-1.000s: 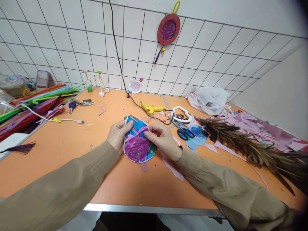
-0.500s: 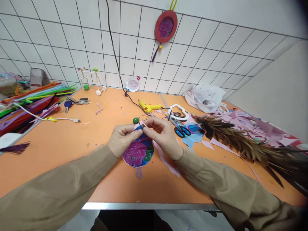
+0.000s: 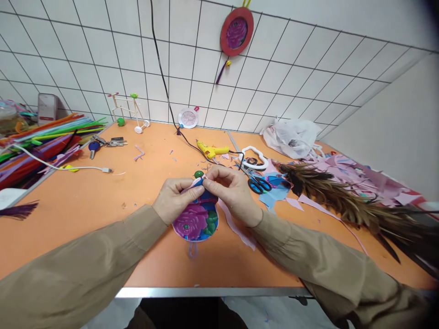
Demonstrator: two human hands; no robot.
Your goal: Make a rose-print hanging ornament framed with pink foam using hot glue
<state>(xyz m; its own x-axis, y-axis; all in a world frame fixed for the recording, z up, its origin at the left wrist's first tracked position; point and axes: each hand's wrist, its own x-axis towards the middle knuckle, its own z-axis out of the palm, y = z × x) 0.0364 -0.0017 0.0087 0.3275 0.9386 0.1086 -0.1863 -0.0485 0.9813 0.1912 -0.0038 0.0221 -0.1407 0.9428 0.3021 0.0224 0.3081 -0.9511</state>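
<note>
Between both hands is a round fabric ornament (image 3: 194,222) printed with a magenta flower and green leaves on blue. My left hand (image 3: 174,199) pinches its upper left edge between thumb and fingers. The thumb and forefinger of my right hand (image 3: 233,192) close on the top edge, almost touching the left fingertips. A green bead (image 3: 198,174) sticks out just beyond the fingertips. At the near side of the ornament hangs a pale purple loop (image 3: 193,250). A strip of pink fabric (image 3: 236,226) lies on the table under my right hand.
Beyond the hands lie a yellow glue gun (image 3: 211,150) with a black cord, a white cloud-shaped frame (image 3: 254,158) and scissors (image 3: 259,184). Brown feathers (image 3: 336,196) and pink scraps fill the right. Pipe cleaners (image 3: 44,146) and keys (image 3: 106,143) are on the left.
The ornament has tilted slightly, its lower end and loop swinging a little left. The green bead has shifted slightly right, nearer the right fingertips. Both hands keep their pinch.
</note>
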